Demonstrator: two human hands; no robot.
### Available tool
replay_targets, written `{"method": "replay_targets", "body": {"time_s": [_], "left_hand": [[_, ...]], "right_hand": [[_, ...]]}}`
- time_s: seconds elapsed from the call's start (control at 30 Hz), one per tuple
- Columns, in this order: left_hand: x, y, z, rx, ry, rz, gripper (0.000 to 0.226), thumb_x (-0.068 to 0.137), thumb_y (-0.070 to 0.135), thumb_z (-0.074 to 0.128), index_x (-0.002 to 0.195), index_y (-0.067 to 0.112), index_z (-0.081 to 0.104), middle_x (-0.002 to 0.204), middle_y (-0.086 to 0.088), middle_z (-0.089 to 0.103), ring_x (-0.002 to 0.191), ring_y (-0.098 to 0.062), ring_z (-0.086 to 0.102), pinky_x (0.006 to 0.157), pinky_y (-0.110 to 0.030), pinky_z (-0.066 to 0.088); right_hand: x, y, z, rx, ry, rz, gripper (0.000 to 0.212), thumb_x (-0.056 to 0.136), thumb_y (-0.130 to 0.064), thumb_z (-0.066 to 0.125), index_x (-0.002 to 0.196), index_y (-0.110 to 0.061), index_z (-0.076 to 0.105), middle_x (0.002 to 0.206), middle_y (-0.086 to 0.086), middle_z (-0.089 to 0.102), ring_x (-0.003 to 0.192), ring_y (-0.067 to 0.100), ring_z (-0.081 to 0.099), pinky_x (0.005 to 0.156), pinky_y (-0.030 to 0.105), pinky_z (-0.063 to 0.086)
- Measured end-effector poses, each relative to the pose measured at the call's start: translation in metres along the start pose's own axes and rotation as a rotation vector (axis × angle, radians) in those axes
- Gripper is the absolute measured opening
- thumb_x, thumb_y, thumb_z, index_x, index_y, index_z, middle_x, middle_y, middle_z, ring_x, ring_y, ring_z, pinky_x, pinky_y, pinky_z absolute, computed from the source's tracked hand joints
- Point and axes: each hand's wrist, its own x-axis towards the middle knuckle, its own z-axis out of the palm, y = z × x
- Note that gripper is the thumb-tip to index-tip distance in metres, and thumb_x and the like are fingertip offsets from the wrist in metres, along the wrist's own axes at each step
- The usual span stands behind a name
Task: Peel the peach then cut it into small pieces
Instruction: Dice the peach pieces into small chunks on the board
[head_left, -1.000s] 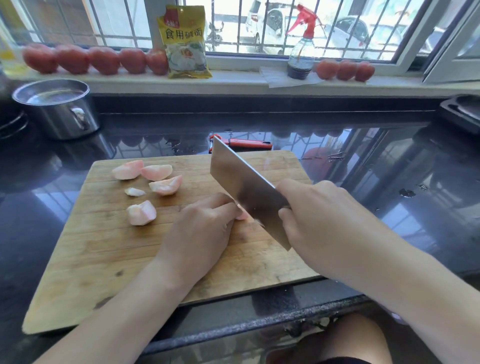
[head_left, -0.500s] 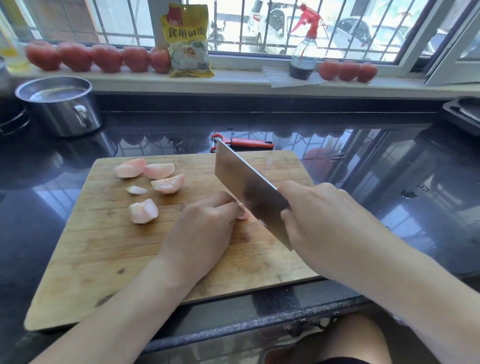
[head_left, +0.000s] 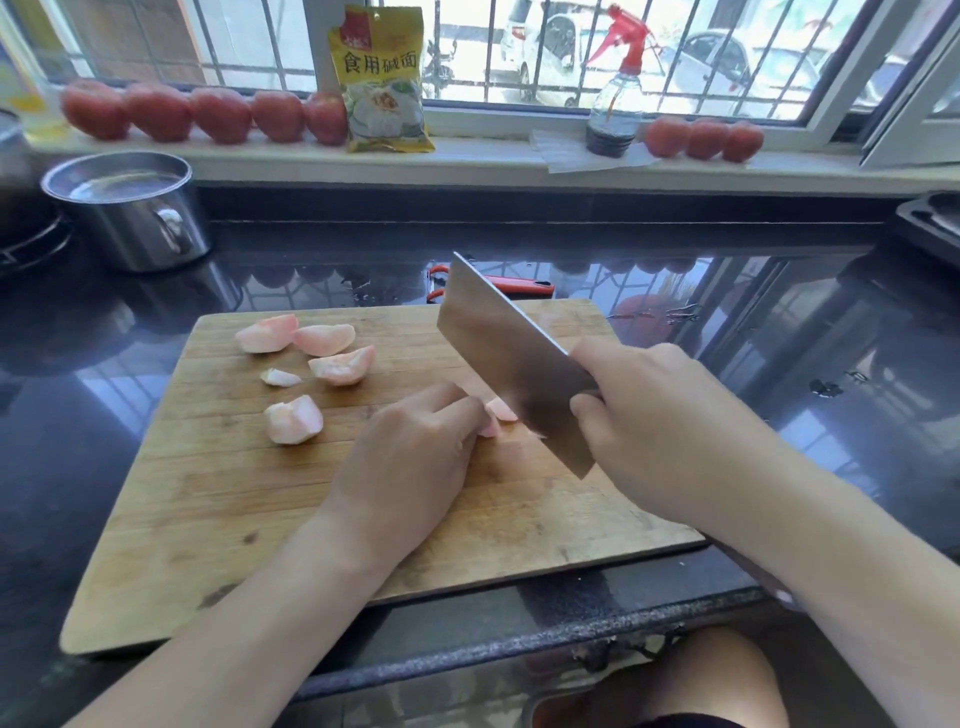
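Note:
Several pale pink peeled peach pieces (head_left: 322, 358) lie on the far left part of the wooden cutting board (head_left: 218, 519). My left hand (head_left: 410, 462) presses down on another peach piece (head_left: 500, 413), mostly hidden under its fingers, at the board's middle. My right hand (head_left: 665, 426) grips the handle of a steel cleaver (head_left: 509, 353). The blade slants down just right of my left fingertips, its edge at the held piece.
An orange peeler (head_left: 498, 285) lies on the black counter behind the board. A steel pot (head_left: 130, 208) stands at the back left. On the windowsill sit red fruits (head_left: 208, 111), a yellow packet (head_left: 384, 78) and a spray bottle (head_left: 615, 98).
The cleaver blade and both hands have stayed in nearly the same place over the held piece; only the camera view shifted slightly.

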Motion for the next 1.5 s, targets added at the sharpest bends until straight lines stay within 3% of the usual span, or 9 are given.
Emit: {"method": "replay_targets", "body": {"time_s": [0.17, 0.3, 0.6, 0.87, 1.0, 1.1, 1.17, 1.27, 1.5], "left_hand": [[0.000, 0.003, 0.000, 0.011, 0.018, -0.005, 0.015, 0.089, -0.002, 0.072, 0.087, 0.013, 0.074, 0.090, -0.002, 0.070, 0.074, -0.029, 0.067, 0.059, -0.044, 0.056], [0.000, 0.006, -0.001, 0.010, 0.032, 0.001, 0.017, 0.088, -0.004, 0.073, 0.088, 0.014, 0.074, 0.091, -0.002, 0.071, 0.075, -0.031, 0.068, 0.058, -0.043, 0.056], [0.000, 0.005, 0.000, 0.015, 0.027, -0.001, 0.016, 0.087, -0.003, 0.074, 0.085, 0.013, 0.074, 0.088, 0.000, 0.070, 0.074, -0.027, 0.067, 0.060, -0.040, 0.056], [0.000, 0.002, 0.000, 0.014, 0.022, 0.010, 0.017, 0.089, -0.004, 0.071, 0.085, 0.013, 0.074, 0.086, 0.000, 0.071, 0.074, -0.026, 0.068, 0.060, -0.042, 0.056], [0.000, 0.000, 0.002, 0.030, 0.018, 0.010, 0.020, 0.086, -0.004, 0.073, 0.083, 0.015, 0.074, 0.085, 0.002, 0.070, 0.073, -0.025, 0.067, 0.059, -0.039, 0.053], [0.000, 0.000, 0.001, 0.057, 0.012, 0.018, 0.016, 0.090, 0.003, 0.070, 0.085, 0.017, 0.074, 0.084, 0.002, 0.070, 0.075, -0.024, 0.065, 0.061, -0.040, 0.052], [-0.001, 0.001, -0.001, 0.031, 0.022, -0.032, 0.009, 0.092, 0.011, 0.071, 0.086, 0.018, 0.072, 0.083, 0.004, 0.069, 0.077, -0.021, 0.063, 0.065, -0.041, 0.053], [0.000, 0.005, -0.004, -0.017, 0.057, -0.159, 0.012, 0.088, 0.019, 0.079, 0.087, 0.022, 0.067, 0.078, 0.013, 0.062, 0.072, -0.011, 0.055, 0.065, -0.035, 0.051], [-0.002, 0.009, -0.011, -0.102, 0.043, -0.380, 0.009, 0.090, 0.022, 0.065, 0.082, 0.026, 0.061, 0.074, 0.011, 0.062, 0.074, -0.013, 0.060, 0.065, -0.039, 0.051]], "right_hand": [[-0.015, -0.003, 0.002, -0.051, 0.000, -0.015, 0.027, 0.100, -0.026, 0.043, 0.083, -0.037, 0.025, 0.077, -0.007, 0.041, 0.066, 0.007, 0.038, 0.050, 0.030, 0.030], [-0.016, -0.006, 0.004, -0.036, -0.005, -0.004, 0.018, 0.100, -0.024, 0.043, 0.088, -0.032, 0.033, 0.080, -0.004, 0.044, 0.069, 0.017, 0.041, 0.056, 0.036, 0.036], [-0.015, -0.005, 0.002, -0.068, -0.006, 0.000, 0.022, 0.099, -0.023, 0.045, 0.087, -0.034, 0.031, 0.077, -0.007, 0.042, 0.067, 0.005, 0.037, 0.050, 0.030, 0.031], [-0.010, -0.011, 0.006, -0.063, -0.063, -0.020, 0.010, 0.098, -0.025, 0.047, 0.097, -0.029, 0.039, 0.081, -0.002, 0.046, 0.072, 0.023, 0.048, 0.059, 0.036, 0.043], [0.007, -0.021, 0.017, -0.037, -0.093, -0.043, 0.007, 0.100, -0.023, 0.048, 0.100, -0.028, 0.043, 0.077, -0.007, 0.040, 0.068, 0.016, 0.043, 0.050, 0.029, 0.029], [0.017, -0.017, 0.016, -0.001, -0.096, -0.021, 0.005, 0.099, -0.024, 0.047, 0.103, -0.023, 0.051, 0.088, 0.000, 0.054, 0.077, 0.021, 0.053, 0.059, 0.034, 0.044], [0.015, -0.009, 0.013, -0.002, -0.053, -0.015, 0.005, 0.097, -0.023, 0.047, 0.096, -0.024, 0.051, 0.090, 0.002, 0.055, 0.080, 0.026, 0.055, 0.064, 0.037, 0.047], [0.004, -0.001, 0.005, 0.042, 0.007, -0.001, 0.014, 0.097, -0.022, 0.046, 0.084, -0.024, 0.041, 0.080, 0.002, 0.050, 0.065, 0.023, 0.054, 0.053, 0.032, 0.037], [-0.010, -0.007, 0.001, -0.038, 0.005, -0.014, 0.010, 0.098, -0.027, 0.043, 0.088, -0.024, 0.042, 0.078, -0.005, 0.044, 0.067, 0.010, 0.042, 0.053, 0.033, 0.034]]}}
